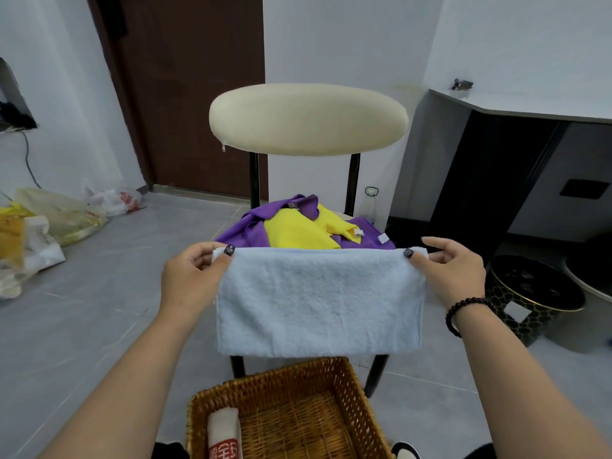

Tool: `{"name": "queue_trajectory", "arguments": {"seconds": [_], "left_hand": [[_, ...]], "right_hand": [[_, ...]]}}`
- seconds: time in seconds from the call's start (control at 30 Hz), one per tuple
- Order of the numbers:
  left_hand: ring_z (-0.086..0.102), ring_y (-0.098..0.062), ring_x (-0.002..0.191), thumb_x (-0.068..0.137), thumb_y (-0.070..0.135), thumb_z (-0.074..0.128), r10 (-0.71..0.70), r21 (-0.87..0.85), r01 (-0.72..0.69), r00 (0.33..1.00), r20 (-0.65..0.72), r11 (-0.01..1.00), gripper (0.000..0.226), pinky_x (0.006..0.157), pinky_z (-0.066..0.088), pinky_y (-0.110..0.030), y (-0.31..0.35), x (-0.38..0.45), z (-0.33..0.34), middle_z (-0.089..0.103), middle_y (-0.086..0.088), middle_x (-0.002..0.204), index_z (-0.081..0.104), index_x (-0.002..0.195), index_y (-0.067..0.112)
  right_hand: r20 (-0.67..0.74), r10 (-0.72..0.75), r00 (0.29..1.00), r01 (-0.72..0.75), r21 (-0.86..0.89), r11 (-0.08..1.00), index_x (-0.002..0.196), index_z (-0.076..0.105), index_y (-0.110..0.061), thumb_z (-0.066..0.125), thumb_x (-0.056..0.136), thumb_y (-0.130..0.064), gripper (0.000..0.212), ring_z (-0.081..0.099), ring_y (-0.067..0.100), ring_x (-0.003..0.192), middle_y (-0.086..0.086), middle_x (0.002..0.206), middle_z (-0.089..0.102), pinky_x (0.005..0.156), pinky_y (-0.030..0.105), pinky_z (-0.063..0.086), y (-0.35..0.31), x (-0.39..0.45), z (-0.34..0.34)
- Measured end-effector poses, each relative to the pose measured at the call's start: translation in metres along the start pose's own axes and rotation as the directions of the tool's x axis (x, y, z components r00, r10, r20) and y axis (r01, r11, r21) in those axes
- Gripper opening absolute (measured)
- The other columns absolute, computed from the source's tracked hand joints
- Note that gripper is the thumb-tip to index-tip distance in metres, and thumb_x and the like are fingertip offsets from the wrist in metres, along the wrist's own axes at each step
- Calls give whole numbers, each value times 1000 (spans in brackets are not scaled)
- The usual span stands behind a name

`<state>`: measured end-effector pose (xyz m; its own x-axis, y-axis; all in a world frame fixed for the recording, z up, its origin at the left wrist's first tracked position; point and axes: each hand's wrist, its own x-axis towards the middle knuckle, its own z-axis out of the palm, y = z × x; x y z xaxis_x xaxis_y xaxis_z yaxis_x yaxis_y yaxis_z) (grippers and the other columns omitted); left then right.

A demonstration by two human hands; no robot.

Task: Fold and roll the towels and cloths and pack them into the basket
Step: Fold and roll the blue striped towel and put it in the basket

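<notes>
Head view: a person's left hand (193, 276) and right hand (453, 273) each pinch 1 top corner of a folded light-blue towel (319, 301), holding it stretched flat in the air in front of a chair (308, 119), above the wicker basket (361, 409) on the floor. Behind the towel's top edge, purple cloths (251, 223) and a yellow cloth (298, 231) lie heaped on the chair's seat. 1 rolled white towel (223, 429) with red print lies along the basket's left wall.
</notes>
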<state>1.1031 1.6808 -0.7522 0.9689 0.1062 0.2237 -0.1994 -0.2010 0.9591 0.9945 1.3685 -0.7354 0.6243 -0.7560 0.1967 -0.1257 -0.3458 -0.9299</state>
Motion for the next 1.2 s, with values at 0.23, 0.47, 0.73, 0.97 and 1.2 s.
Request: {"name": "queue_trajectory", "arguments": {"seconds": [0.23, 0.47, 0.73, 0.97, 1.2], "left_hand": [[60, -14, 75, 85, 31, 65, 145, 459, -127, 989, -4, 879, 7, 67, 41, -25, -14, 25, 17, 64, 8, 76, 70, 86, 26], [69, -6, 57, 87, 22, 63, -156, 25, 158, 985, -76, 987, 4, 66, 57, -26, -40, 61, 45, 73, -5, 84, 67, 89, 21], [36, -24, 134, 89, 16, 59, 113, 443, -149, 988, 105, 884, 59, 110, 31, -35, -43, 42, 72, 36, -8, 146, 35, 142, 10], [-2, -10, 146, 87, 49, -2, 167, 658, -585, 793, 585, 474, 73, 117, -3, -33, -76, 18, 94, -4, 2, 160, 7, 152, 17], [7, -14, 147, 90, 53, 6, 171, 681, -629, 769, 616, 375, 70, 119, 7, -38, -88, 30, 78, 9, -1, 160, 16, 152, 21]], "right_hand": [[53, 148, 988, -154, 134, 979, 90, 66, -7, 65, 87, -10, 3, 71, 19, 59, 8, 80, 70, 55, 24, 56, 10, 24, 29], [-13, 88, 996, -83, 209, 974, 86, 64, -14, 58, 88, -5, 11, 72, 20, 74, 8, 90, 69, 71, 30, 59, 26, 49, 76], [226, -195, 954, 241, -200, 950, 146, 27, -10, 44, 88, 6, 63, 18, 18, 141, 9, 156, 13, 96, 3, 16, 36, 32, 112], [733, -249, 633, 714, -428, 554, 152, 8, -19, 2, 92, -36, 62, -4, 15, 147, -2, 160, -4, 119, 37, 0, 45, -14, 143], [696, -165, 698, 676, -567, 471, 151, -9, -23, -1, 85, -66, 79, -15, 9, 144, -10, 157, -15, 117, 35, -11, 63, 1, 121]]}}
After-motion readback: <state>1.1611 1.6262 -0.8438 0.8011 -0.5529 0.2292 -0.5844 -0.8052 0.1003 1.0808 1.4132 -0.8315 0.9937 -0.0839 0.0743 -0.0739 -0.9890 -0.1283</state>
